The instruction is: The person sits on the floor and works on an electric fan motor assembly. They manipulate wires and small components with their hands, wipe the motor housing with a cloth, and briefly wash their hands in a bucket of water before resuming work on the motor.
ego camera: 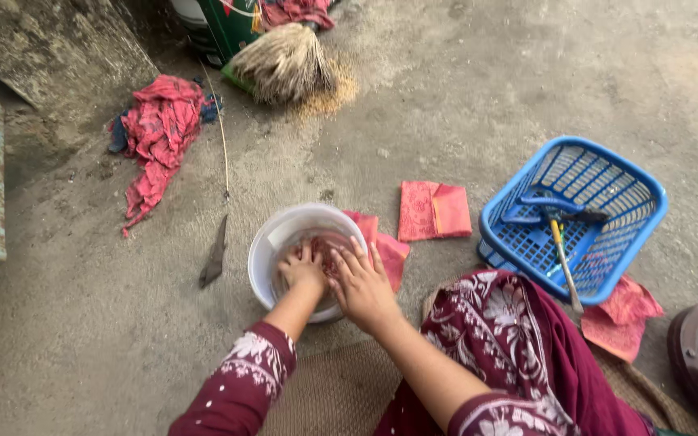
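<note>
A white plastic bowl stands on the concrete floor in front of me, with reddish wet stuff inside. My left hand is down in the bowl, fingers curled into the contents. Beside it, my right hand rests over the bowl's right side with fingers spread on the reddish stuff. What exactly the hands grip is hidden by the hands themselves.
A folded red cloth lies right of the bowl, another under its edge. A blue plastic basket with tools sits at right. A knife lies left. A red rag heap and broom lie farther back.
</note>
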